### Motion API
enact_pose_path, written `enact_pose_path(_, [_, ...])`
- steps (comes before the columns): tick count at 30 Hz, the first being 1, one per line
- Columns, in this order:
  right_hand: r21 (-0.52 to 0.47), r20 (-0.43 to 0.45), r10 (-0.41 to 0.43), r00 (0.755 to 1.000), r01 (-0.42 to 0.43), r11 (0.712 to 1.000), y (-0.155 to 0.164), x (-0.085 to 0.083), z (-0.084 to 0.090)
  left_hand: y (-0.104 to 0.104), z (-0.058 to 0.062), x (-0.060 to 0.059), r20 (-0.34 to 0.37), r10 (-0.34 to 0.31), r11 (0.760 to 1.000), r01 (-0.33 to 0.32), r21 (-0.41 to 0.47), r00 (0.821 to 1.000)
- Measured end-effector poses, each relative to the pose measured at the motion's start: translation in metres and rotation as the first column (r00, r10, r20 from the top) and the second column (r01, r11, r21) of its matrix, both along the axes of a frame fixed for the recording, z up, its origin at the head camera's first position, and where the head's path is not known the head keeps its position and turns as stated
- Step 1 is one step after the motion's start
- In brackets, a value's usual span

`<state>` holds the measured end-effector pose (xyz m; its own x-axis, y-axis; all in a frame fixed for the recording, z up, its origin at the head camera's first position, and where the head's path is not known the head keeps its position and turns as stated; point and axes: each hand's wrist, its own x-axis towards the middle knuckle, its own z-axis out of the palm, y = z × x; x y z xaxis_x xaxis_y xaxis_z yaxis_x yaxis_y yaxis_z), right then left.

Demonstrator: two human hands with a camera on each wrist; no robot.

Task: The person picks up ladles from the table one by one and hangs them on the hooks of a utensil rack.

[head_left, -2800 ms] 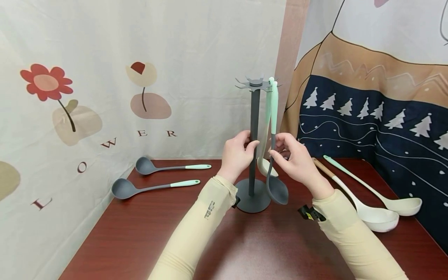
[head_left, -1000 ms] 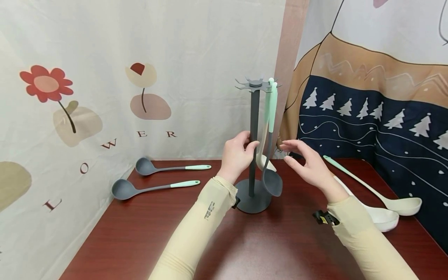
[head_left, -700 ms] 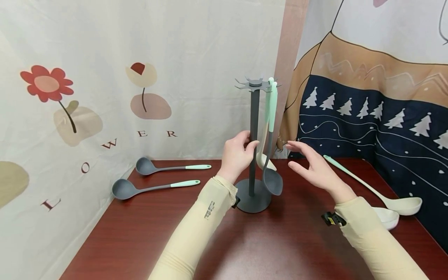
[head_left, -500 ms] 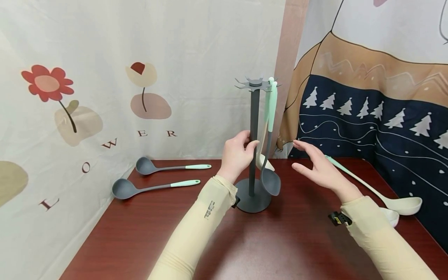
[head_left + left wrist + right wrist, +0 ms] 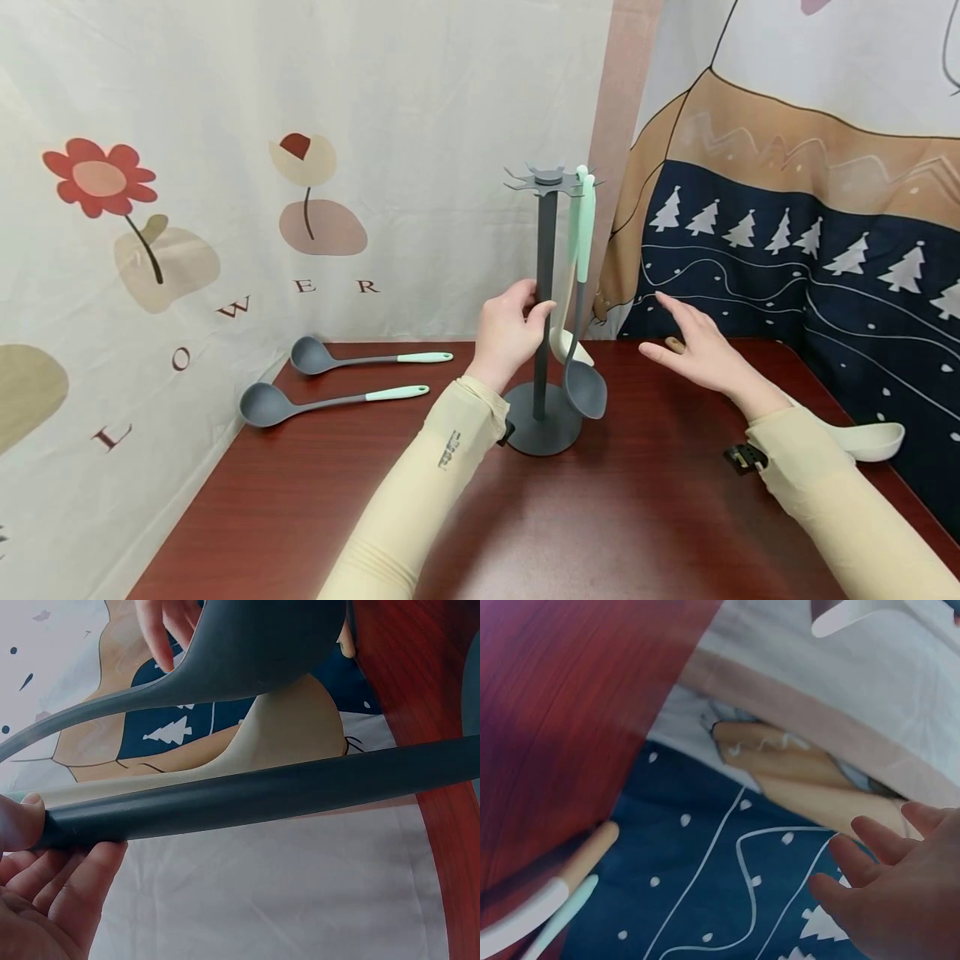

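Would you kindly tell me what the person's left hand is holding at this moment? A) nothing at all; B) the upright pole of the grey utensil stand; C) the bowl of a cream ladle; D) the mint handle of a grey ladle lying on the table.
B: the left hand has its fingers and thumb curled round the grey stand pole, which the left wrist view confirms, while the right hand hovers open to the side.

Both arms wear snug pale-yellow sleeves to the wrist; hands are bare. The left sleeve [image 5: 427, 492], lower centre of the head view, carries a small dark printed marking. A black-and-yellow strap clip [image 5: 744, 457] edges the right sleeve [image 5: 840, 508], lower right.
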<state>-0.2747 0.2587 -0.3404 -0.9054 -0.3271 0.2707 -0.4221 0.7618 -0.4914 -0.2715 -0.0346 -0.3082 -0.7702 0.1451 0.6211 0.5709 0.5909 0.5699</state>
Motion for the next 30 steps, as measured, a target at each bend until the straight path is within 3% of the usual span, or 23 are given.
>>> enact_pose_path(16, [0.114,0.115,-0.137,0.984,0.124,0.986,0.023,-0.020,-0.013,0.000,0.001,0.001,0.021,0.004,1.000,-0.004,0.001,1.000])
enact_pose_path(30, [0.162,0.186,-0.177,0.967,0.147,0.976,0.038,-0.025,-0.026,0.000,0.000,0.000,0.009,0.007,1.000,-0.007,-0.005,1.000])
